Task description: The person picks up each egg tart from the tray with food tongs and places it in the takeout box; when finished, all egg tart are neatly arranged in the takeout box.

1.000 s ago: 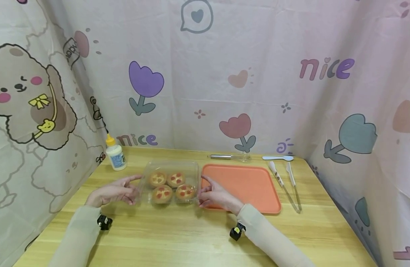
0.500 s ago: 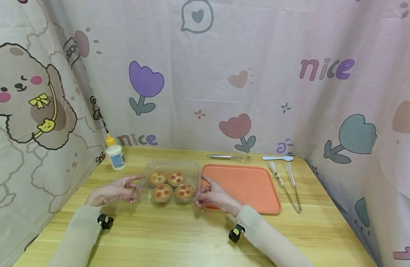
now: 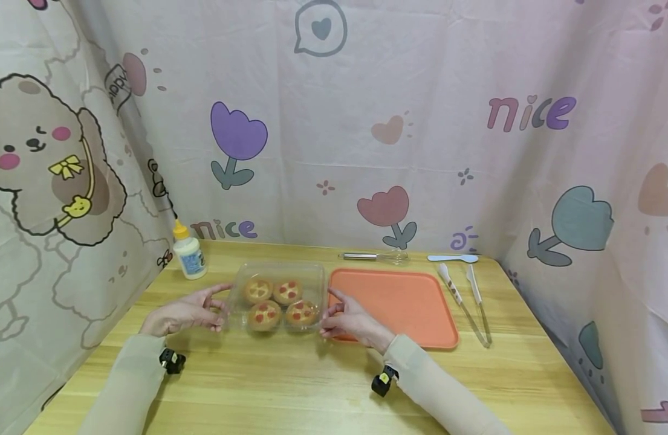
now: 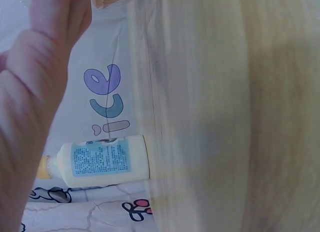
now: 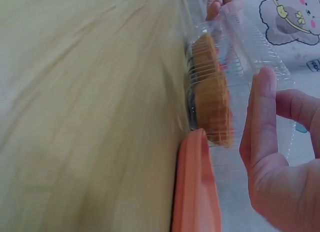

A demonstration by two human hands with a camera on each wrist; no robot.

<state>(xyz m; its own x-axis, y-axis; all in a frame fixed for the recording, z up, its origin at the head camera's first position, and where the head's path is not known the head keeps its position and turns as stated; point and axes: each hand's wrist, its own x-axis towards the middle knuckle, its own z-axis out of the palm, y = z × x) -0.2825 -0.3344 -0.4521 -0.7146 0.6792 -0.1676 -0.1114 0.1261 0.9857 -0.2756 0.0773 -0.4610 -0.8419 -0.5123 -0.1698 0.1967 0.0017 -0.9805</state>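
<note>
A clear plastic clamshell box (image 3: 279, 272) sits on the table, its lid down over several small round tarts (image 3: 265, 315) with red and pale toppings. My left hand (image 3: 184, 311) is at the box's left side, its fingertips at the edge. At the opposite side my right hand (image 3: 355, 317) reaches over the tray's left edge, fingertips at the box wall. In the right wrist view, the fingers (image 5: 263, 112) look fairly straight beside the ridged clear plastic. Left fingertips are cut off in the left wrist view, so their contact is hard to judge.
An orange tray (image 3: 393, 302) lies right of the box, with tongs (image 3: 477, 308) beyond it. Behind are a whisk (image 3: 372, 257) and a pale blue spatula (image 3: 452, 258). A yellow-capped white bottle (image 3: 190, 255) stands back left. A printed curtain (image 3: 312, 121) encloses the wooden table (image 3: 274, 386).
The right hand has shifted slightly left and the lower fingers of both hands have drawn in closer to the box. The box and the other objects stay about where they were.
</note>
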